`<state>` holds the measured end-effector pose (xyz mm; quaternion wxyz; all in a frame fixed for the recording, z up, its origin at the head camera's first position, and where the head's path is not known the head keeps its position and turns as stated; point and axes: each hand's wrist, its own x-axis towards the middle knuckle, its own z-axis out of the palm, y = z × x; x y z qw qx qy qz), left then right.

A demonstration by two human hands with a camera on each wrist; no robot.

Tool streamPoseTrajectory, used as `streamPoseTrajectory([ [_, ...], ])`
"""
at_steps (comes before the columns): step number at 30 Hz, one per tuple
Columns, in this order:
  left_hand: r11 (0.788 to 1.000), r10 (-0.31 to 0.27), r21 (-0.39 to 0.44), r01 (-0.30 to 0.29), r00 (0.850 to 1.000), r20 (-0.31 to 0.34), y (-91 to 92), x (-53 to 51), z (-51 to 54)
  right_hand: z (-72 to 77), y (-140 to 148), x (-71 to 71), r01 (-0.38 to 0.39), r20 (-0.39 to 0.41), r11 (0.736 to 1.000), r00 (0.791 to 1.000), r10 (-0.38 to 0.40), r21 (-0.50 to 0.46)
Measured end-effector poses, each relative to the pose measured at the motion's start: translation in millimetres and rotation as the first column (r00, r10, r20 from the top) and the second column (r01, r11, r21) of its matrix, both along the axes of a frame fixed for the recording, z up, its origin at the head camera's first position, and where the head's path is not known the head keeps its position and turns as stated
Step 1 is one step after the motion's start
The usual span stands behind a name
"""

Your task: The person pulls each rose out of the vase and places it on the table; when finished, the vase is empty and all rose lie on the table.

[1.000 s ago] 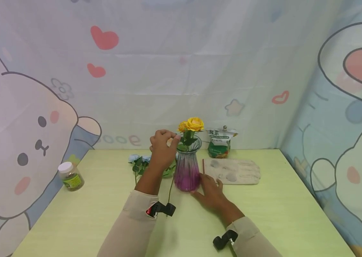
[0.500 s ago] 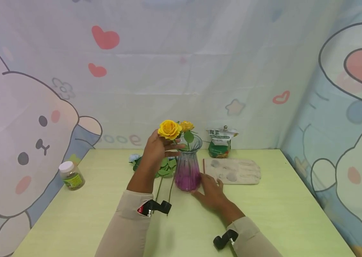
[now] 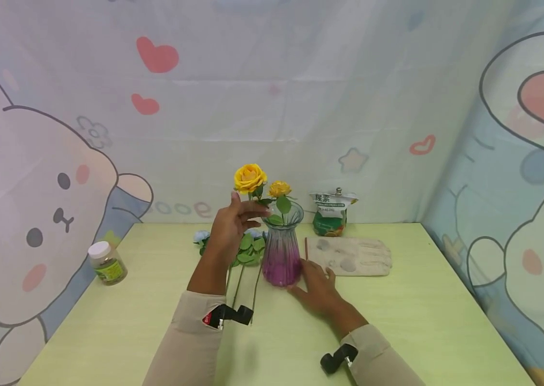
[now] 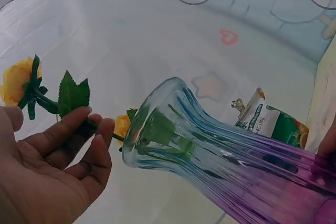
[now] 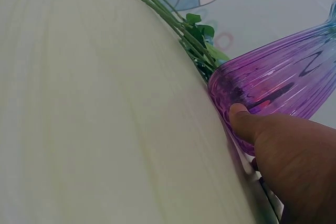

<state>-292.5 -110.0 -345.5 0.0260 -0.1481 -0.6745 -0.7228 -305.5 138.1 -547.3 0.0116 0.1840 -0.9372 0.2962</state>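
A ribbed glass vase (image 3: 281, 257), clear bluish above and purple below, stands on the table. My left hand (image 3: 230, 225) is left of its mouth, with curled fingers about the stem of a large yellow rose (image 3: 250, 178). In the left wrist view, the rose's stem (image 4: 46, 102) passes behind my fingertips towards the vase's mouth. A smaller yellow rose (image 3: 280, 188) stands in the vase. My right hand (image 3: 320, 289) holds the vase low on its right side, the thumb pressed to the purple base in the right wrist view.
Blue flowers (image 3: 201, 236) with green leaves and long stems lie left of the vase. A pale work glove (image 3: 358, 257) lies to its right. Behind stands a clipped green-and-white bag (image 3: 330, 214). A white-capped jar (image 3: 107, 264) sits at the left edge.
The large yellow rose has swung left from over the vase, then risen. My left hand has moved left and down a little. My right hand stays at the vase's base.
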Motion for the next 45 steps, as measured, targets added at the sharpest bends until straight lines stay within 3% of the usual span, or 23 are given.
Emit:
streamPoseTrajectory([
  [7,1.000,0.009,0.011,-0.008,0.989,-0.149,-4.5,-2.2,-13.7,-2.1,0.6,-3.0,-0.001,-0.024,1.000,1.000,0.002,0.004],
  [11,0.998,0.036,-0.043,-0.046,0.976,-0.217,-4.5,-2.9,-21.6,-1.7,0.6,-2.6,-0.003,-0.015,1.000,1.000,0.003,0.014],
  [14,0.991,0.106,-0.052,-0.124,0.956,-0.272,-2.4,-4.0,-27.6,-0.9,0.3,-1.1,-0.008,-0.007,1.000,1.000,0.008,0.010],
  [18,0.967,0.252,0.110,-0.230,0.929,-0.273,5.3,-6.5,-32.3,-0.8,0.3,-0.5,-0.008,-0.011,1.000,1.000,0.008,0.011],
  [21,0.919,0.357,0.257,-0.300,0.909,-0.217,12.7,-8.2,-33.8,-1.1,0.2,-0.8,-0.005,-0.010,1.000,1.000,0.005,0.010],
  [24,0.854,0.423,0.394,-0.340,0.894,-0.147,19.5,-10.8,-33.9,-0.9,0.2,-0.7,-0.004,-0.006,1.000,1.000,0.004,0.005],
  [29,0.734,0.473,0.560,-0.385,0.881,-0.016,26.6,-18.6,-30.9,-2.3,0.3,-1.1,-0.004,-0.021,1.000,1.000,0.004,-0.001],
  [32,0.689,0.486,0.591,-0.420,0.872,0.053,27.6,-22.6,-28.8,-3.7,0.2,-1.6,-0.005,-0.029,1.000,1.000,0.005,0.000],
  [45,0.535,0.475,0.681,-0.499,0.845,0.246,8.5,-29.6,-22.6,-5.0,0.6,-2.9,-0.009,-0.030,1.000,1.000,0.010,0.018],
])
